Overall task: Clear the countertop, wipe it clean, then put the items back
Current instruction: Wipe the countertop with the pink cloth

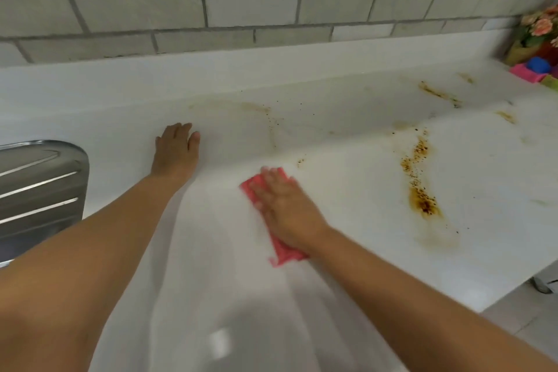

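A white countertop [347, 136] fills the view. My right hand [283, 208] lies flat on a pink cloth [279, 248], pressing it onto the counter near the middle; the cloth and fingers are blurred. My left hand [176, 151] rests palm down on the counter further back and to the left, fingers together, holding nothing. Brown stains with dark specks [421, 187] streak the counter to the right of the cloth. More brown smears [439, 93] lie near the back right, and a faint ring stain [241, 109] sits behind the hands.
A steel sink drainboard [39, 190] is at the left edge. At the far right corner stand a bunch of flowers [540, 24], a blue item [539, 65] and pink sponges [527, 72]. A grey tiled wall [241, 9] backs the counter. The counter's front edge [495, 296] runs lower right.
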Demonstrator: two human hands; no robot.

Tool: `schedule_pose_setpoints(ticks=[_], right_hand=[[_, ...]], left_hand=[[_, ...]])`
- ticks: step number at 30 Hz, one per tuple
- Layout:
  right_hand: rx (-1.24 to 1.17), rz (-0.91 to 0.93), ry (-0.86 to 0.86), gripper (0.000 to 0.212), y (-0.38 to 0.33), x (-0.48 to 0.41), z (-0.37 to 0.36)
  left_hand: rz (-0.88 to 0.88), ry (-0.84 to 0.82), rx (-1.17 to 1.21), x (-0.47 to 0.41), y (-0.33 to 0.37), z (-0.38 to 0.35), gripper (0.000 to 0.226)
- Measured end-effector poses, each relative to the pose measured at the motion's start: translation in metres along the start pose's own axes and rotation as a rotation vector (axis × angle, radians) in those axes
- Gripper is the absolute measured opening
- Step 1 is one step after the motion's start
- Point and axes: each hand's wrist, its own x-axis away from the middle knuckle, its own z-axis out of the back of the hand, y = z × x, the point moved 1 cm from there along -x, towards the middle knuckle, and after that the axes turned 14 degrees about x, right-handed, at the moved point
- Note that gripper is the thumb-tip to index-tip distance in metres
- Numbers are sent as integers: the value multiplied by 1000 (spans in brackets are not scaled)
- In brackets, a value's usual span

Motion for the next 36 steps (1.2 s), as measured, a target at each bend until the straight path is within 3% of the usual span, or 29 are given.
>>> schedule_pose_setpoints(ticks=[4, 6, 8, 10, 13, 15, 18, 21, 26, 29, 33, 36], right_hand=[[26, -309, -77, 47, 91, -49, -9], [45, -448, -126, 50, 99, -56, -11], [78, -390, -37, 54, 66, -50, -13], [59, -148, 94, 54, 13, -31, -11], [-45, 47, -44, 49, -12, -13, 0], [-31, 8, -75, 48, 20, -37, 5], [11, -193, -145, 48, 79, -95, -1], [58, -318, -189, 55, 87, -124, -8], [-22, 29, -66, 58, 12, -49, -7], [-47, 92, -70, 53, 32, -58, -7], [-8, -146, -123, 50, 98, -141, -11], [32, -308, -85, 52, 105, -179, -21]], left_hand=[[18, -16, 20, -4, -8, -4, 51], [14, -18, 38, -4, -9, -3, 52], [27, -30, 31, -4, -8, -5, 52], [31, -40, 3, -3, -6, -6, 53], [17, -25, -6, -5, -8, -6, 52], [22, -30, -9, -5, -9, -6, 52], [38, -38, -17, -5, -9, -9, 53], [30, -25, -29, -8, -9, -10, 53], [31, -10, -29, -7, -10, -10, 53], [27, 9, -20, -7, -9, -10, 52], [33, 23, 8, -5, -9, -11, 54], [18, 42, 12, -6, -11, -13, 53]])
